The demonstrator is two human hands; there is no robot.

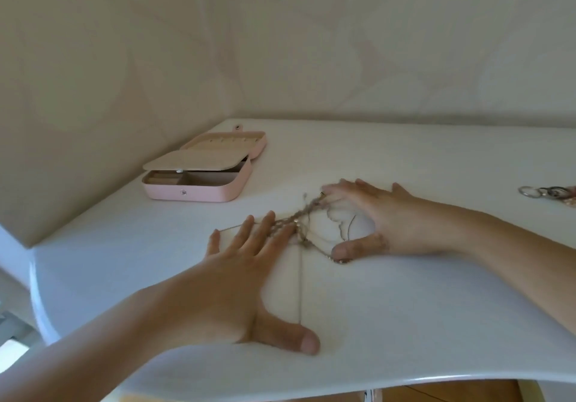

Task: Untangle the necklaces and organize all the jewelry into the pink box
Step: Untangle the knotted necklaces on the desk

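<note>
Head view: left hand [237,280] flat, fingers spread, pinning the tangled thin gold chain necklaces [299,224] mid-frame on the white table [436,308]. Right hand [389,214] splayed, fingertips and thumb pressing the chains. Open pink rectangular jewelry box [199,194] upper left; metal rings [542,192] at right edge.

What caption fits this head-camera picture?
Left hand and right hand spread tangled thin chain necklaces on white table, open pink box behind.
</note>
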